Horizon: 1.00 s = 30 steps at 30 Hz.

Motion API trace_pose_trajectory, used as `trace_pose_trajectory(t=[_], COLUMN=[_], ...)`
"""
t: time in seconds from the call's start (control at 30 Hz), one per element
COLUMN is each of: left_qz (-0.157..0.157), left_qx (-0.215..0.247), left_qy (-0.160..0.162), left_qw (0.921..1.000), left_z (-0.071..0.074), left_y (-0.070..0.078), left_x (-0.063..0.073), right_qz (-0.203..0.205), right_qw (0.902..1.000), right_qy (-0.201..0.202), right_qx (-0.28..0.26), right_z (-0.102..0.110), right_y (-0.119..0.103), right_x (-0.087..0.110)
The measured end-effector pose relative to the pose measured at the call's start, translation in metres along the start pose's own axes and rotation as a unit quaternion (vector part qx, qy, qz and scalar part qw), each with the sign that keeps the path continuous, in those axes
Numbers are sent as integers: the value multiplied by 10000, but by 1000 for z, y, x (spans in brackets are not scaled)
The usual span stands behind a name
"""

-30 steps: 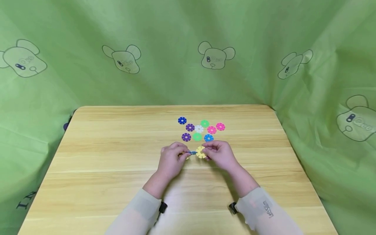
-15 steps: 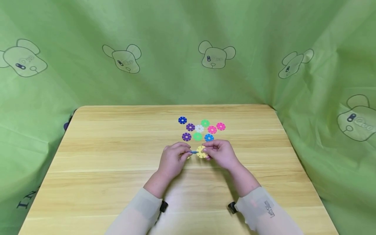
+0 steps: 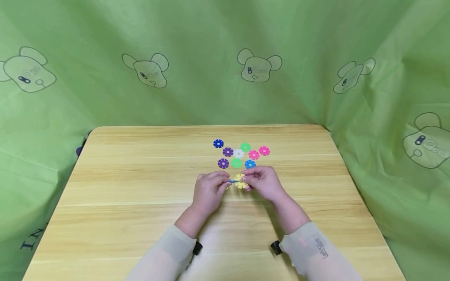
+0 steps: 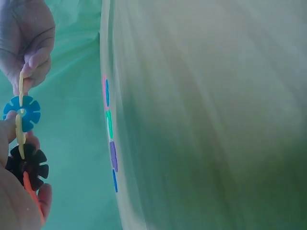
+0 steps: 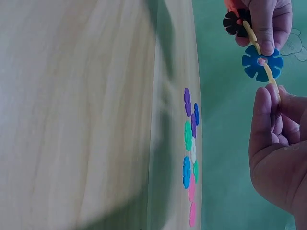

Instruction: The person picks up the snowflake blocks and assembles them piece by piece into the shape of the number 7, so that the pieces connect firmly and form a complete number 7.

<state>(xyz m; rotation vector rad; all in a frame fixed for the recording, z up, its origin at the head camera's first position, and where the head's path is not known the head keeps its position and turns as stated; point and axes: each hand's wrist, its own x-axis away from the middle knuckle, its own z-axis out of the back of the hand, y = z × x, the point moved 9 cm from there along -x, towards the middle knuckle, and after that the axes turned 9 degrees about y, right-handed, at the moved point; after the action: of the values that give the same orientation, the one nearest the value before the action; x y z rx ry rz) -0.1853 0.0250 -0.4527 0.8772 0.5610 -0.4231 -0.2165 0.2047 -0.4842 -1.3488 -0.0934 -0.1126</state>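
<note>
Out over the table, my left hand (image 3: 209,191) grips a short chain of notched plastic discs slotted crosswise into each other. In the left wrist view the chain shows an orange disc (image 4: 30,192), a black disc (image 4: 38,168), a yellow one seen edge-on, and a blue disc (image 4: 32,115). The left thumb and fingers pinch close to the blue disc. My right hand (image 3: 263,184) pinches another yellow disc (image 3: 240,182) between thumb and fingertips. In the right wrist view that disc's edge meets the blue disc (image 5: 250,62) at a notch. Fingers hide part of the chain.
Beyond the hands, several loose discs lie flat on the wooden table (image 3: 140,226), among them a dark blue disc (image 3: 218,144), a white disc (image 3: 238,153) and a pink disc (image 3: 264,151). A green curtain (image 3: 204,101) hangs around the table's back and sides.
The left hand has shifted slightly right, toward the right hand, with the blue disc overlapping the yellow one more. The right hand keeps its pinch, nearly still. The loose discs have not moved.
</note>
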Motion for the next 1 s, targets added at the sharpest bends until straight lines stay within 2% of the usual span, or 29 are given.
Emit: trace_pose_trajectory(t=[0.07, 0.13, 0.27, 0.37, 0.5, 0.6, 0.8, 1.0], left_qz=[-13, 75, 609, 1027, 1619, 1985, 2093, 2372], left_qx=[-68, -119, 155, 584, 1271, 1628, 1825, 2117], left_qy=[-79, -312, -1005, -1350, -1621, -1662, -1583, -1579], left_qw=[9999, 9994, 9929, 9838, 9651, 9521, 9476, 9349], left_z=[-2, -7, -19, -25, -29, -31, -31, -35], left_y=[2, 2, 0, -2, -6, -11, -13, -15], left_x=[-1, -2, -1, 2, 4, 4, 2, 6], right_qz=[57, 171, 500, 712, 745, 703, 702, 551], right_qw=[10000, 9998, 9975, 9937, 9920, 9924, 9933, 9957], right_qy=[-53, -112, -153, -59, -6, -124, -408, -426], right_qx=[-25, 23, 472, 868, 1020, 999, 819, 604], right_z=[3, 6, 11, 12, 12, 10, -2, -8], right_y=[-1, -1, -4, -8, -12, -14, -16, -14], right_x=[-1, -2, -3, -5, -6, -5, -4, -5])
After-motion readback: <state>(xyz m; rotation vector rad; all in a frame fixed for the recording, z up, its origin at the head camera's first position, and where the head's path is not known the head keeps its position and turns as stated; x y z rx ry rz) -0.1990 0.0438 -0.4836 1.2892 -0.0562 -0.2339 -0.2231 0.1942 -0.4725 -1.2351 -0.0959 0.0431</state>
